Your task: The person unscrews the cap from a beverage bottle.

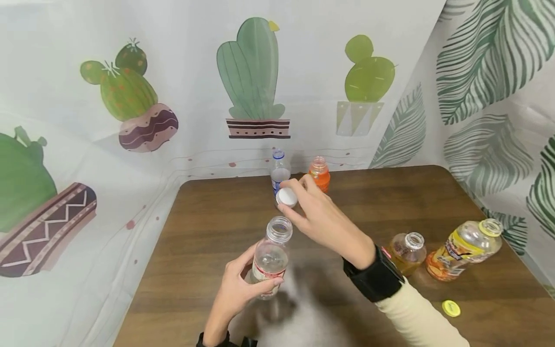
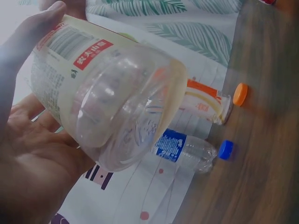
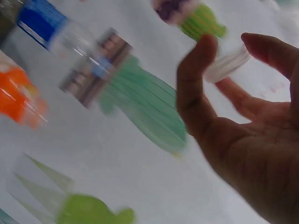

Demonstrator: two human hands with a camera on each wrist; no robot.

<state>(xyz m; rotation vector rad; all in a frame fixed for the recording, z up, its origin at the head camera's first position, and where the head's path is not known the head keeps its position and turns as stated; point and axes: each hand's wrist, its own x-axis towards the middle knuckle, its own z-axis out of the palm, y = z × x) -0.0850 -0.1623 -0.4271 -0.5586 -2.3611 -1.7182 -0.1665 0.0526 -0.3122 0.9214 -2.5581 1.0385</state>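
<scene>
My left hand (image 1: 239, 280) grips a clear plastic bottle (image 1: 271, 260) with a red-edged label, its mouth uncovered; the bottle is held above the table. In the left wrist view the bottle's base (image 2: 140, 121) faces the camera and a little liquid seems to lie in it. Just above and beyond the mouth, my right hand (image 1: 318, 219) pinches a white cap (image 1: 286, 197) between thumb and fingers, apart from the bottle. The cap (image 3: 229, 65) shows edge-on in the right wrist view.
A blue-labelled bottle (image 1: 280, 171) and an orange-labelled bottle (image 1: 320, 176) stand at the back; a blue cap (image 2: 226, 150) and an orange cap (image 2: 240, 94) lie near them. On the right are a brownish bottle (image 1: 407, 253), a yellow-labelled bottle (image 1: 464, 248) and a yellow cap (image 1: 451, 308).
</scene>
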